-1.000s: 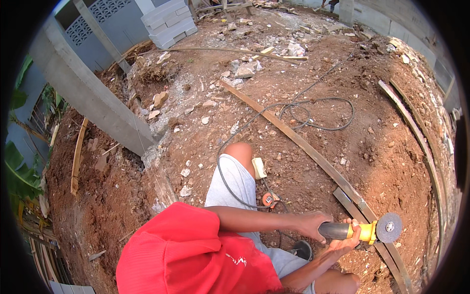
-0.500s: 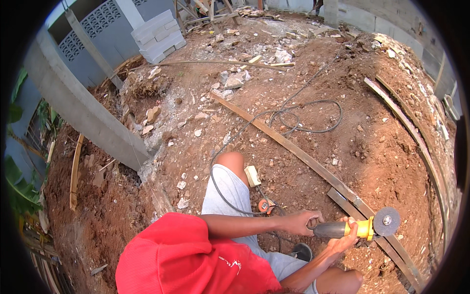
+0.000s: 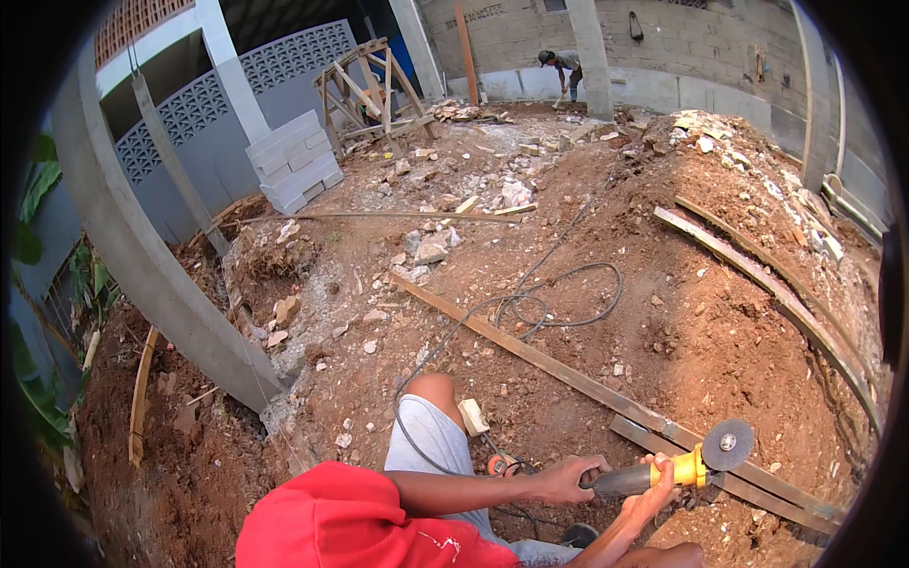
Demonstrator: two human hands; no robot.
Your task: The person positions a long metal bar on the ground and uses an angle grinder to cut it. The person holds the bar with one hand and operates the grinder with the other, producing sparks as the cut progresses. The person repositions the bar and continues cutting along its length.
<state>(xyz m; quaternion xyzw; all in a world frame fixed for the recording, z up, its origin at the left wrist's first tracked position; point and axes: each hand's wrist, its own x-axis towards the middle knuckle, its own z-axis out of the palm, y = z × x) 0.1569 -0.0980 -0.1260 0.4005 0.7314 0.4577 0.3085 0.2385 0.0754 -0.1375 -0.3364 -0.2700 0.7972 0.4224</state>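
An angle grinder (image 3: 625, 480) with a dark rear body, a yellow front and a round grey disc (image 3: 727, 445) is held out to my right. My right hand (image 3: 661, 485) wraps round its yellow part from below. At the back end of the grinder, my left hand (image 3: 570, 479) is closed, its fingers curled about the tail near the cord. The disc hangs over a long wooden board (image 3: 559, 364) and a shorter plank (image 3: 649, 438) on the soil; I cannot tell whether it touches them. An orange tape measure (image 3: 499, 464) lies by my left knee.
A dark cable (image 3: 568, 324) loops over the rubble-strewn earth. A leaning concrete column (image 3: 161, 246) rises at left. Grey blocks (image 3: 295, 163) and a wooden trestle (image 3: 379, 90) stand farther back. Another person (image 3: 565, 71) bends by the far wall. Curved planks (image 3: 757, 272) lie at right.
The view has tilted upward, so the far wall and the other person now show more fully. Both hands keep hold of the angle grinder.
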